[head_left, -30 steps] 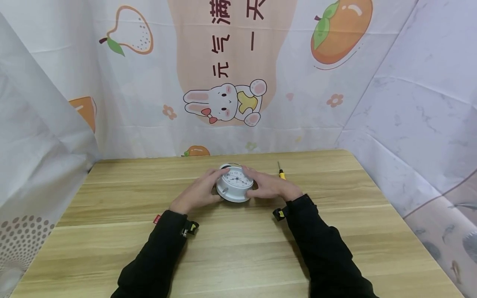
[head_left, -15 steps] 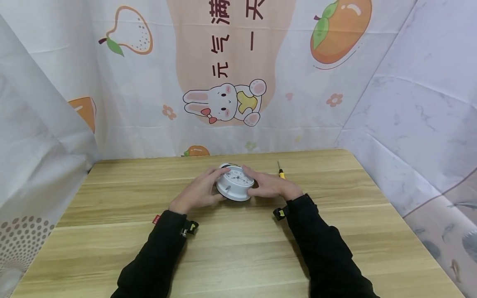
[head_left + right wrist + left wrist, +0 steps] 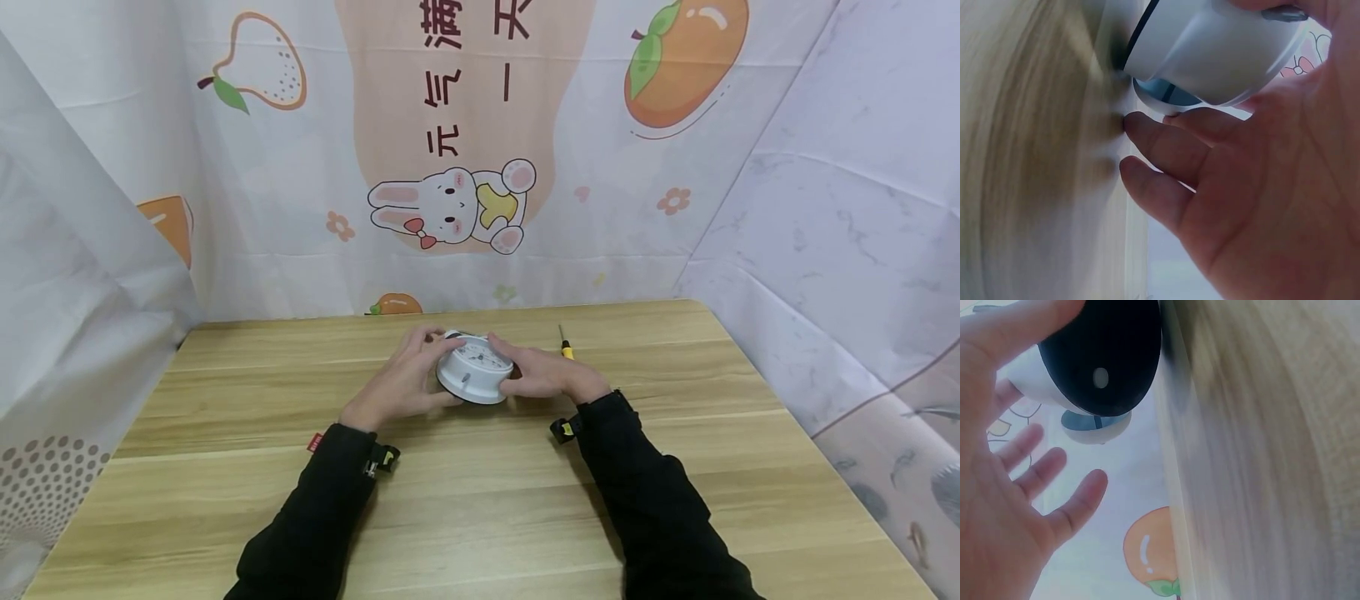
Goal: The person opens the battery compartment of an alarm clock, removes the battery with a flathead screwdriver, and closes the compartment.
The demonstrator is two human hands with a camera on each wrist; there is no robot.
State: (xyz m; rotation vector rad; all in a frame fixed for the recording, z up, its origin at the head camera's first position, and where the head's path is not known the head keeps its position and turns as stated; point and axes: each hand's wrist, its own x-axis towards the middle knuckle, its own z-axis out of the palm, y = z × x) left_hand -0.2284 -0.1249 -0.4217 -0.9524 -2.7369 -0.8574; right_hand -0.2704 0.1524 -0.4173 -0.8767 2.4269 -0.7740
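A white twin-bell alarm clock (image 3: pixel 477 368) is held between both hands above the far middle of the wooden table, its face tilted up and away. In the left wrist view its black back (image 3: pixel 1107 353) shows, with a small grey spot. My left hand (image 3: pixel 405 377) grips the clock's left side, thumb at the black back and the other fingers spread. My right hand (image 3: pixel 542 372) holds the right side between thumb and forefinger. In the right wrist view, its remaining fingers (image 3: pixel 1163 147) are loosely bent below the white casing (image 3: pixel 1210 50) and a bell.
Behind the right hand lies a screwdriver (image 3: pixel 566 346) with a yellow and black handle, partly hidden. The wooden table (image 3: pixel 480 500) ends at a printed white curtain (image 3: pixel 285 208) at the back. Another pale curtain (image 3: pixel 840 250) hangs along the right side.
The clock has tipped further, so its face shows less and its white side more. It has shifted slightly right. My left fingers have spread and the thumb reaches further under it.
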